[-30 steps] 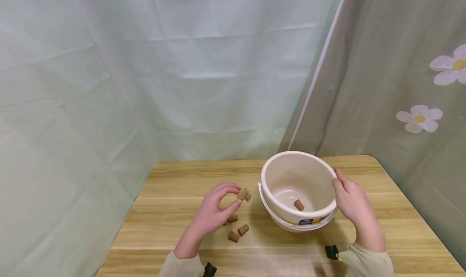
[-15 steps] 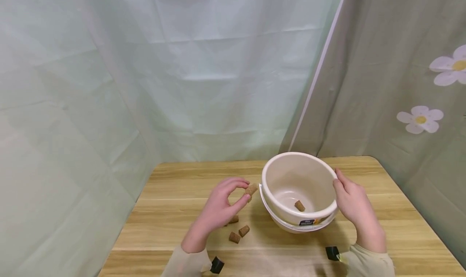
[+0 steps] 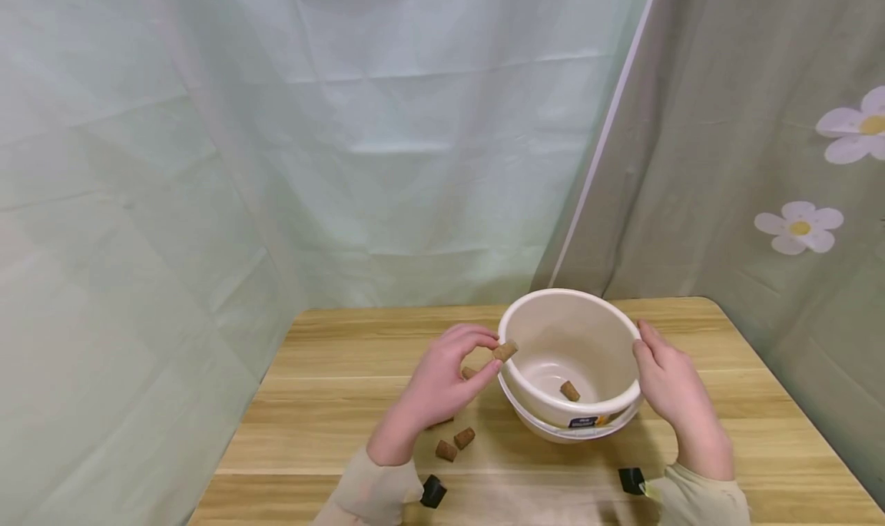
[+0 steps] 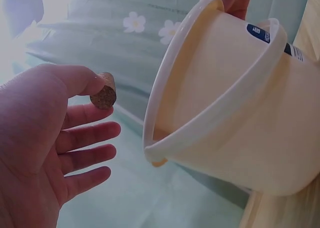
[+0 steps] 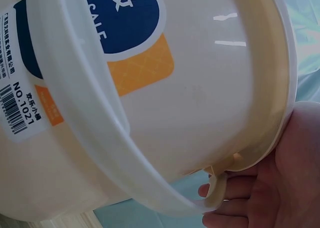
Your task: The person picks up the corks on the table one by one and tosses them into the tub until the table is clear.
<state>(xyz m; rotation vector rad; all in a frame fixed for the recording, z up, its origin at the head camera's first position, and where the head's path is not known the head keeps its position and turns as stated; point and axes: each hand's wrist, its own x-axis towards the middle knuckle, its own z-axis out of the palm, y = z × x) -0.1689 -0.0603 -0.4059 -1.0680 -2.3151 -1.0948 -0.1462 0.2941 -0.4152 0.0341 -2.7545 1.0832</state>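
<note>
My left hand pinches a cork between thumb and forefinger. The cork overlaps the left rim of a cream bucket in the head view; in the left wrist view this cork is apart from the rim, the other fingers stretched out below it. My right hand grips the bucket's right rim, tilting its mouth toward me. One cork lies on the bucket's floor. Several more lie on the table left of the bucket, among them a front cork and another cork; my left hand partly covers others.
The wooden table ends at pale curtains behind and at the sides. The bucket's white handle hangs down along its label side. Black wrist pieces show at both cuffs, one black piece on the left.
My left hand has moved right and slightly up with its cork, from over the table to the bucket's left rim. The right hand and the bucket have stayed nearly still.
</note>
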